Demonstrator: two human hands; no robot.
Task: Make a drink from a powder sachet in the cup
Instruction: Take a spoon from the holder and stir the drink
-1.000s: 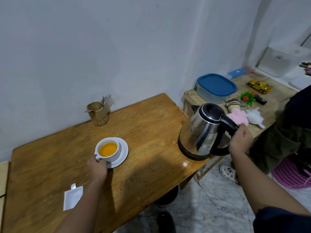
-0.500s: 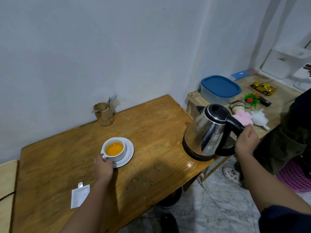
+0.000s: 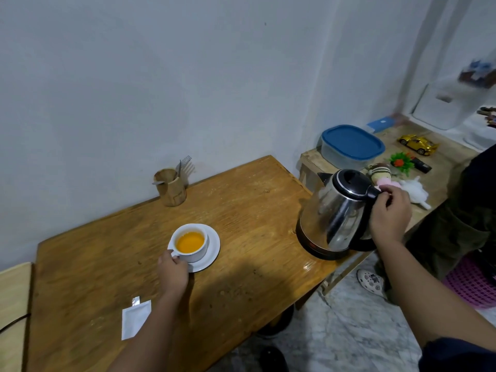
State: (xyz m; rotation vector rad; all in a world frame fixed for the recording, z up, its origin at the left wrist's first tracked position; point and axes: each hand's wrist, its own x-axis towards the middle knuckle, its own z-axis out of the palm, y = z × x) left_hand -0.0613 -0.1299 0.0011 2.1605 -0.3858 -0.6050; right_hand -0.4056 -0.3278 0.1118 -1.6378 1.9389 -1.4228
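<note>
I see a wooden table [image 3: 241, 200] against a pale wall. Near its middle a white cup [image 3: 191, 242] of orange liquid sits on a saucer [image 3: 212, 253]. My left hand [image 3: 173, 272] rests at the cup's handle, fingers [image 3: 175, 260] pinched on it. At the table's right edge stands a steel kettle [image 3: 338, 213] on its base; my right hand [image 3: 389, 216] holds its black handle, fingers curled closed around it. Compared with a second ago, the kettle has settled nearer that edge and my grip has slid higher on the handle, which suggests pouring is done and stirring comes next. A torn white sachet [image 3: 135, 319] lies by the table's front edge. A wooden cutlery holder [image 3: 171, 187] stands at the back edge. The kettle's handle is mostly hidden by my hand. The far right background is blurred.
</note>
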